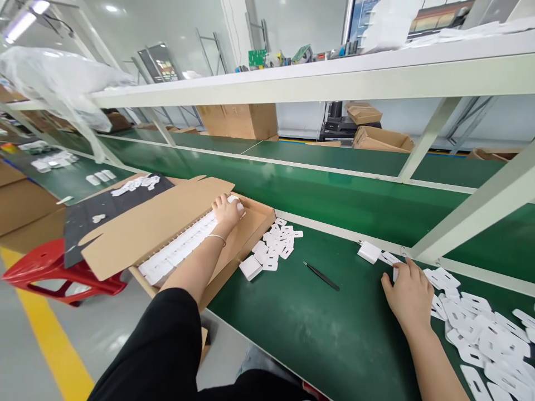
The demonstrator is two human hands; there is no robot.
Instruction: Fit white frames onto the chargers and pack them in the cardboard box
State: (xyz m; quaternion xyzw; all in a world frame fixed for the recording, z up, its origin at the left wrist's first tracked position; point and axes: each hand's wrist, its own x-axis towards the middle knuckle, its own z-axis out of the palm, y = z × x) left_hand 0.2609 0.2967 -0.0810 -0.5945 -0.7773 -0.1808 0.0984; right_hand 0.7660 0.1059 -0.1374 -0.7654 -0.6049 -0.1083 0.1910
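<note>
My left hand (227, 211) reaches into the open cardboard box (259, 220), its fingers closed on a small white plastic block (235, 201). A row of white blocks (179, 250) lines that side of the box, beside the raised flap. On the right, my right hand (411, 292) bends its fingers at the edge of a pile, with a white slotted plastic plate (395, 273) partly hidden between thumb and fingers. Just beyond it sits a white boxy piece with prongs, like a charger plug (369, 252). Black tweezers (321, 275) lie on the green bench between my hands.
A heap of white slotted plates (480, 328) spreads at right; a smaller heap (278, 242) lies beside the box with a white block (251, 268). A white shelf beam (292, 86) and slanted post (472, 206) stand above the bench. A red stool (37, 267) is at left.
</note>
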